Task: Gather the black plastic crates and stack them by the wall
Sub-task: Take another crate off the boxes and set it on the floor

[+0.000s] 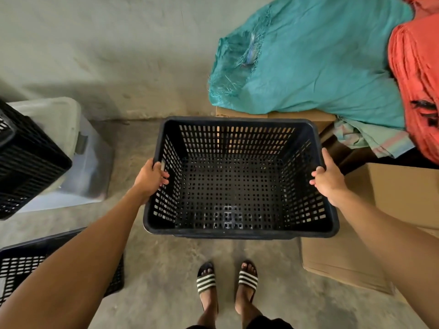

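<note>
I hold an empty black perforated plastic crate (240,179) level in front of me, open side up, near the grey wall (107,43). My left hand (152,175) grips its left rim, fingers hooked over the edge. My right hand (329,179) grips the right rim. A second black crate (26,160) rests tilted on a clear plastic bin at the left. A third black crate (21,264) lies on the floor at the lower left, partly hidden by my left forearm.
A clear lidded plastic bin (78,148) stands against the wall at left. Cardboard boxes (392,210) sit at right, with teal sacking (316,58) and orange sacking (418,86) piled above. Bare concrete floor (166,269) lies around my sandalled feet (228,279).
</note>
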The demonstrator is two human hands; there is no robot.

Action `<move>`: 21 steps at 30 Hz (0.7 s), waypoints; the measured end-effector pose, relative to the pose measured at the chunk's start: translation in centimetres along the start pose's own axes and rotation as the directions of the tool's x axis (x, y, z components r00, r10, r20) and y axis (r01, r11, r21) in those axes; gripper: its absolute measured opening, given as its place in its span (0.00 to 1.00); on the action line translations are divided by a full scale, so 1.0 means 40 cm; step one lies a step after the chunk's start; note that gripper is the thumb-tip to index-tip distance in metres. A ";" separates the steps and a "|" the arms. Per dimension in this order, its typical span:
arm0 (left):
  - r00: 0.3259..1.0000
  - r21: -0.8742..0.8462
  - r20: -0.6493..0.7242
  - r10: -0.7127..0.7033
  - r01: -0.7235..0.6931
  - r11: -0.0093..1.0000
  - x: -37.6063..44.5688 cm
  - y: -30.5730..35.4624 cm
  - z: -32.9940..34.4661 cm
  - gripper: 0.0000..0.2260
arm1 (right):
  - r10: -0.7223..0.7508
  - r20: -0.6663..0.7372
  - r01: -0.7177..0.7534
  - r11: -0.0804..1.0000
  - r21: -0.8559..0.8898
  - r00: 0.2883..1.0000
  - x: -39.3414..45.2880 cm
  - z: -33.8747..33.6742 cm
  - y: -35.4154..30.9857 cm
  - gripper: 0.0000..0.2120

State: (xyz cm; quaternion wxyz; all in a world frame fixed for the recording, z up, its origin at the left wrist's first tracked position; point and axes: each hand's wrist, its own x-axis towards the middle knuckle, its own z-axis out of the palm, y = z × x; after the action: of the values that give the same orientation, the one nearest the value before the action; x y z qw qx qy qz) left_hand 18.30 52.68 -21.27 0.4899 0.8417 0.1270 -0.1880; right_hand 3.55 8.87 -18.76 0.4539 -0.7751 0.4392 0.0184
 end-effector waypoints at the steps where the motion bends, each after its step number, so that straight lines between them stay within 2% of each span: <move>1: 1.000 0.033 -0.016 0.013 -0.012 0.999 -0.003 0.001 0.004 0.16 | -0.019 -0.021 0.018 0.999 -0.051 1.000 -0.006 0.006 0.005 0.33; 5: 0.998 0.177 -0.062 0.015 -0.004 0.984 -0.019 0.003 0.003 0.16 | -0.076 -0.077 0.055 0.970 -0.238 0.994 -0.026 0.029 0.027 0.31; 8: 0.992 0.452 -0.104 0.077 -0.022 0.892 -0.014 0.032 -0.009 0.20 | -0.056 -0.049 0.040 0.959 -0.281 0.997 -0.004 0.012 -0.016 0.27; 10: 0.975 0.529 -0.139 0.174 -0.075 0.845 -0.002 0.075 -0.017 0.26 | -0.186 -0.055 0.146 0.895 -0.421 0.981 0.020 -0.009 -0.071 0.28; 13: 0.924 0.589 -0.120 0.363 -0.228 0.775 0.042 0.163 -0.018 0.31 | -0.459 -0.121 0.337 0.785 -0.520 0.880 0.061 -0.029 -0.176 0.30; 15: 0.886 0.654 -0.074 0.458 -0.304 0.692 0.078 0.218 -0.007 0.33 | -0.569 -0.174 0.412 0.743 -0.528 0.804 0.090 -0.031 -0.241 0.30; 17: 0.871 0.691 -0.046 0.489 -0.326 0.645 0.098 0.237 0.011 0.33 | -0.622 -0.214 0.440 0.718 -0.539 0.753 0.113 -0.021 -0.255 0.30; 19: 0.892 0.702 -0.039 0.450 -0.296 0.647 0.094 0.200 0.029 0.33 | -0.593 -0.214 0.396 0.724 -0.565 0.777 0.127 0.000 -0.192 0.30; 21: 0.937 0.734 -0.014 0.350 -0.228 0.639 0.078 0.133 0.046 0.34 | -0.442 -0.152 0.275 0.755 -0.596 0.884 0.134 0.027 -0.088 0.31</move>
State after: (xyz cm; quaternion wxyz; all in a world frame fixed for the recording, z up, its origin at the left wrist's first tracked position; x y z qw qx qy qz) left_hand 22.88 48.60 -19.35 0.1312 0.9868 -0.0563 -0.0759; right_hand 9.70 6.79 -19.25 0.1347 -0.9376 0.3162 -0.0535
